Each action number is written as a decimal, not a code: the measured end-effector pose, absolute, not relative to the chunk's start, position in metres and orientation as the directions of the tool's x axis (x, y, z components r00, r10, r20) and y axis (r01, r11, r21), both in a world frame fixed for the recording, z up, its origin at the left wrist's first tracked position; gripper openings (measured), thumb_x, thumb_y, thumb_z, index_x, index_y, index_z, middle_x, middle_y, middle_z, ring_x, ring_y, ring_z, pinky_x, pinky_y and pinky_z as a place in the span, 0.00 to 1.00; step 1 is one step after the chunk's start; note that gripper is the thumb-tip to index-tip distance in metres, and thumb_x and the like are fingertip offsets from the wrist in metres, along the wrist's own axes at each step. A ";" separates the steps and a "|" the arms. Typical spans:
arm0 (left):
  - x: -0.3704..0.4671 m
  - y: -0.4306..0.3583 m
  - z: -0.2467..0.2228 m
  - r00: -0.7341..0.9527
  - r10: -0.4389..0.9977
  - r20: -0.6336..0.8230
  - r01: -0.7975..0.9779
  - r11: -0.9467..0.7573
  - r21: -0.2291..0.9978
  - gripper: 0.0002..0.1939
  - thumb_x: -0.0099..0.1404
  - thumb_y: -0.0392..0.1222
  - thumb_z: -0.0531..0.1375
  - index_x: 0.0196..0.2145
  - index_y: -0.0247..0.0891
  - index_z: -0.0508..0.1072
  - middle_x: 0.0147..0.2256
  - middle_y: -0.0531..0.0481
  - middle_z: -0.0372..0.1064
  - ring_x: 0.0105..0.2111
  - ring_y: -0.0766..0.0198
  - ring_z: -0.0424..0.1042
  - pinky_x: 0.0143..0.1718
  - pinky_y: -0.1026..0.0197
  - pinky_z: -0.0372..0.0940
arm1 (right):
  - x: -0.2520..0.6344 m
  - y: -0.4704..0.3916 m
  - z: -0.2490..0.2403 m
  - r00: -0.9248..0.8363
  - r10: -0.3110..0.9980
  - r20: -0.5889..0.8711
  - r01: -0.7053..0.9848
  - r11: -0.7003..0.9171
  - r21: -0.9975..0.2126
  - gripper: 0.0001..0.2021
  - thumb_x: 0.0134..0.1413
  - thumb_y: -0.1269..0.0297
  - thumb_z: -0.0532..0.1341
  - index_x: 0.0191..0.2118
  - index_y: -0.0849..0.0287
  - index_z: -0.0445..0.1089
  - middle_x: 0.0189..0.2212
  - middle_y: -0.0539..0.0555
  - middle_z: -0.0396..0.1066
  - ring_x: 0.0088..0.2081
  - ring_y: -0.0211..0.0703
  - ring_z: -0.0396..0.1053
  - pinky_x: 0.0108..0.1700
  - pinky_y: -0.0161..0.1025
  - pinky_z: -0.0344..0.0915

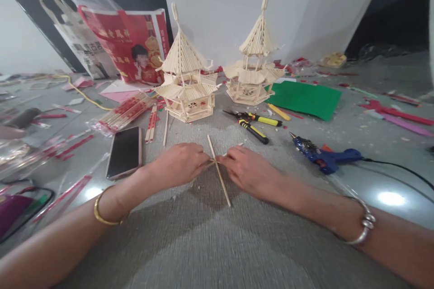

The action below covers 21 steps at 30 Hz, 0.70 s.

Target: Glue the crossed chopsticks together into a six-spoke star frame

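A thin wooden stick (pixel 223 184) lies at a slant on the grey surface (pixel 203 244), between my two hands. Other thin sticks cross it near its middle. My left hand (pixel 183 161) pinches a crossing stick from the left, fingers closed. From the right, my right hand (pixel 249 169) pinches at the same crossing, and a stick end shows past its knuckles. Behind them stand two pagoda models made of sticks, one at centre left (pixel 188 92) and one further right (pixel 254 72).
Pliers (pixel 254 126) with yellow and black handles lie beyond my right hand. A blue glue gun (pixel 325 156) with a cord is at the right. A phone (pixel 125 152) and packed chopsticks (pixel 124 113) lie left. Green sheet (pixel 305 98) and red bag (pixel 132 49) are behind.
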<state>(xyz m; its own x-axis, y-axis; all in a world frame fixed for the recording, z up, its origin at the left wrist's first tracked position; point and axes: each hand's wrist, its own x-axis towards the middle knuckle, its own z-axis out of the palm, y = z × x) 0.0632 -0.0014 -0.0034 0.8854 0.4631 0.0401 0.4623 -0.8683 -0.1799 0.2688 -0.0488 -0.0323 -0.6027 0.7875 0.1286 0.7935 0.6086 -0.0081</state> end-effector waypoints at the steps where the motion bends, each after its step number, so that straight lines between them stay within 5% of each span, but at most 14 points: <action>1: 0.063 -0.001 -0.004 0.887 0.460 0.043 0.460 -0.869 -0.181 0.15 0.71 0.42 0.50 0.34 0.37 0.74 0.28 0.49 0.69 0.30 0.64 0.70 0.32 0.61 0.62 | 0.268 -0.048 -0.032 -0.603 0.788 0.123 0.793 0.609 -0.009 0.15 0.59 0.74 0.55 0.50 0.65 0.70 0.35 0.58 0.69 0.38 0.44 0.64 0.40 0.39 0.59; 21: 0.062 -0.003 -0.002 0.870 0.492 0.018 0.486 -0.854 -0.187 0.12 0.68 0.41 0.54 0.30 0.37 0.72 0.27 0.50 0.69 0.28 0.65 0.69 0.29 0.62 0.61 | 0.279 -0.054 -0.024 -0.534 0.832 0.150 0.842 0.539 0.007 0.10 0.59 0.73 0.54 0.36 0.65 0.73 0.34 0.59 0.71 0.38 0.46 0.66 0.42 0.41 0.59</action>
